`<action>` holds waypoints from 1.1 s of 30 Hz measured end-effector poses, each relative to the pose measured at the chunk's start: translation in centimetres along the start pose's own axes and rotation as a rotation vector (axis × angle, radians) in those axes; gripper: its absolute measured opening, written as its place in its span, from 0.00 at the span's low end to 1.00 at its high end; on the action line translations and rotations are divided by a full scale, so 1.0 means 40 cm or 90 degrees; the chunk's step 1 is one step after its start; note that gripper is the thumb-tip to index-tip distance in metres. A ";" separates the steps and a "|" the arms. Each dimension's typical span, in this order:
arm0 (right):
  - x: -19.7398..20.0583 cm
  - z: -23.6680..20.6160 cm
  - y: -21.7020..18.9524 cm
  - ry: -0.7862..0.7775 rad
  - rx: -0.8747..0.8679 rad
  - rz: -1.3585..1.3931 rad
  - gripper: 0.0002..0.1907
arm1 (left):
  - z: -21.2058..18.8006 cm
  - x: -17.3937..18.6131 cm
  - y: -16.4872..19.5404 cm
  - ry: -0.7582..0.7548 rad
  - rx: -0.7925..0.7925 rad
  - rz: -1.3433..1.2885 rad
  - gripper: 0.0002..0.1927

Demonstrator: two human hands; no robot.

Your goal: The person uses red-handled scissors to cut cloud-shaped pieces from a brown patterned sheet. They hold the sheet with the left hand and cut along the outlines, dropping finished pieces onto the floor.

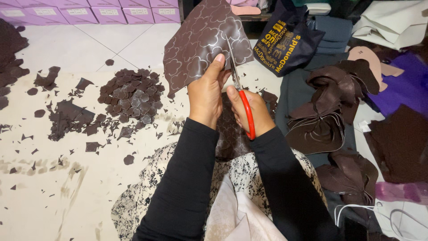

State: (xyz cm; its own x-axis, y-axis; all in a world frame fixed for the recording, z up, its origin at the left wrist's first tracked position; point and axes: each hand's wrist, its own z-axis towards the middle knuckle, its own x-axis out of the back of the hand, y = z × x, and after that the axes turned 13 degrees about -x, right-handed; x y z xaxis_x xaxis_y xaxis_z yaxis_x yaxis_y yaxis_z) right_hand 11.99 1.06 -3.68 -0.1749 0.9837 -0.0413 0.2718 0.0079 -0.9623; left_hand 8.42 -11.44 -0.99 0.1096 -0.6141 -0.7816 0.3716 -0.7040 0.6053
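Sheet: one dark brown leatherette sheet printed with pale flower outlines (pixel 200 40), held up above the lap, curling.
Scissors: one pair of red-handled scissors (pixel 238 89), blades biting its lower edge.
Left hand (pixel 206 91): pinching the sheet, thumb on top.
Right hand (pixel 252 111): fingers closed through the handles.
Cut pieces: one heap of brown flower cut-outs (pixel 131 96) on the cream mat (pixel 67 187); too many to count.
Boxes: six lilac boxes (pixel 111 13) at the back.

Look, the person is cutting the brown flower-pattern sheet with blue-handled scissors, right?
Not quite. The head view shows the scissors have red-orange handles, not blue. The rest holds: the right hand works them through the brown flower-pattern sheet, which the left hand holds up.
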 end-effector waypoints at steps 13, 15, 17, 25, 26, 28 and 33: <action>0.046 0.011 0.009 -0.037 0.045 -0.100 0.26 | 0.043 0.044 -0.008 -0.053 -0.042 0.129 0.20; 0.049 0.014 0.009 -0.049 0.064 -0.089 0.26 | 0.040 0.041 -0.015 -0.053 -0.037 0.171 0.20; 0.053 0.013 0.010 -0.050 0.035 -0.072 0.26 | 0.036 0.039 -0.019 -0.056 -0.033 0.192 0.19; 0.042 0.003 0.005 -0.039 -0.015 -0.023 0.26 | 0.030 0.043 -0.021 -0.045 -0.045 0.175 0.19; 0.038 0.003 0.004 -0.040 -0.031 -0.009 0.26 | 0.030 0.043 -0.021 -0.042 -0.046 0.177 0.19; 0.036 0.002 0.002 -0.040 -0.048 0.003 0.25 | 0.031 0.043 -0.020 -0.037 -0.048 0.180 0.20; 0.043 0.007 0.001 -0.038 -0.044 -0.008 0.27 | 0.033 0.044 -0.016 -0.039 -0.047 0.194 0.21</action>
State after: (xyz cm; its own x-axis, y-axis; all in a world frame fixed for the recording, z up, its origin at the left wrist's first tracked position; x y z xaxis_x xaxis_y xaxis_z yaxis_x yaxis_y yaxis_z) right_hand 11.42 2.72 -3.85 -0.2344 0.9710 -0.0467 0.3329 0.0350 -0.9423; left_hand 7.13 -12.53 -2.55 0.1709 -0.8146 -0.5543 0.3959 -0.4584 0.7957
